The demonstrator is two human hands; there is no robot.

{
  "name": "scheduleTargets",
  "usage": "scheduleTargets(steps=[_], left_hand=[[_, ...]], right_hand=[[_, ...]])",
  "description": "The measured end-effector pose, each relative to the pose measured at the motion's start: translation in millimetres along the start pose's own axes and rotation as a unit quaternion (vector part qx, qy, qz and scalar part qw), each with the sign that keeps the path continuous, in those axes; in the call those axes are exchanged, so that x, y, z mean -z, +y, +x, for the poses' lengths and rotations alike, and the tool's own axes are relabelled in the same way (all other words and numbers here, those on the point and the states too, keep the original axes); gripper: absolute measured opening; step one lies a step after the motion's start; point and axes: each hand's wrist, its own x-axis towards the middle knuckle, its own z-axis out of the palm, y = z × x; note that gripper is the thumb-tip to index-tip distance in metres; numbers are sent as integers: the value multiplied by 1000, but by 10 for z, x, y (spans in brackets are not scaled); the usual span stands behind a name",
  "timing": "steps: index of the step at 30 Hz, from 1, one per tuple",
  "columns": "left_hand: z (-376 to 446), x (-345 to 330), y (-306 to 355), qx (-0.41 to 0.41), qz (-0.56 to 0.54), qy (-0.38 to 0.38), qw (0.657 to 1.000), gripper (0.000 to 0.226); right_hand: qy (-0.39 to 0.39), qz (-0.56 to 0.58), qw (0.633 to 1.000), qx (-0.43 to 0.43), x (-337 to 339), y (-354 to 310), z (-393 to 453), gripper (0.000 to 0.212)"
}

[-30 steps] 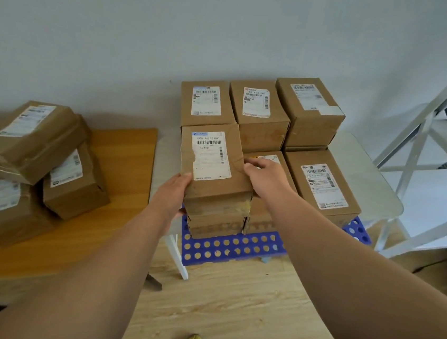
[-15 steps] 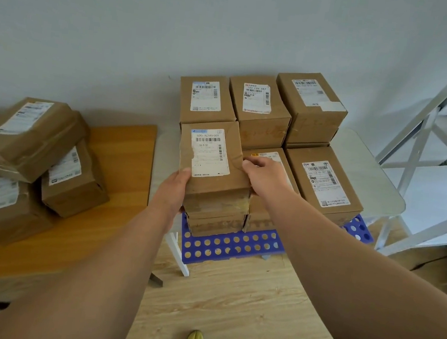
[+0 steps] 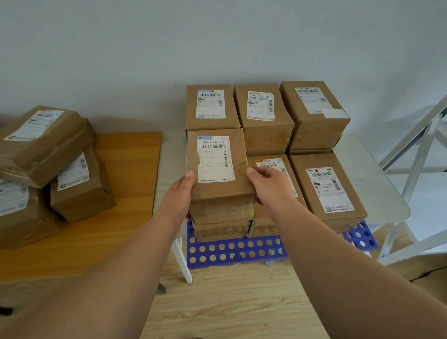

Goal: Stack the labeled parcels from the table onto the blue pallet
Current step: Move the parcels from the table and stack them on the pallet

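The held parcel (image 3: 218,168) is a rectangular brown cardboard box with a creased, matte top, glossy tape bands and a white barcode label. It sits on the front-left column of the stack on the blue pallet (image 3: 238,251), a perforated plastic grid with round holes. The left hand (image 3: 179,198) lies at the parcel's 8 o'clock, thumb on the top face, palm against the left side; its fingers are hidden, so its grasp cannot be confirmed. The right hand (image 3: 270,186) lies at 3 o'clock, fingers curled over the right top edge (gripping it). Further parcels on the wooden table (image 3: 118,213) lie at 9 o'clock, well apart.
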Motion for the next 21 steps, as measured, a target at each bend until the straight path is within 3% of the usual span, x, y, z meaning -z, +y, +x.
scheduleTargets(steps=[5, 13, 16, 19, 21], left_hand=[[17, 38, -51, 13, -7, -1, 1000, 45], [-21, 97, 37, -14, 4, 1, 1000, 34], [-65, 239, 123, -36, 40, 37, 998, 40], [-130, 486, 230, -67, 77, 74, 992, 65], [-170, 691, 304, -91, 84, 101, 987, 64]], right_hand=[[2, 2, 1000, -5, -20, 18, -23, 35], [44, -9, 998, 37, -48, -77, -119, 34], [85, -43, 992, 87, -126, -202, -200, 38], [114, -60, 978, 163, -320, -393, -330, 39], [106, -61, 969, 215, -485, -547, -435, 37]])
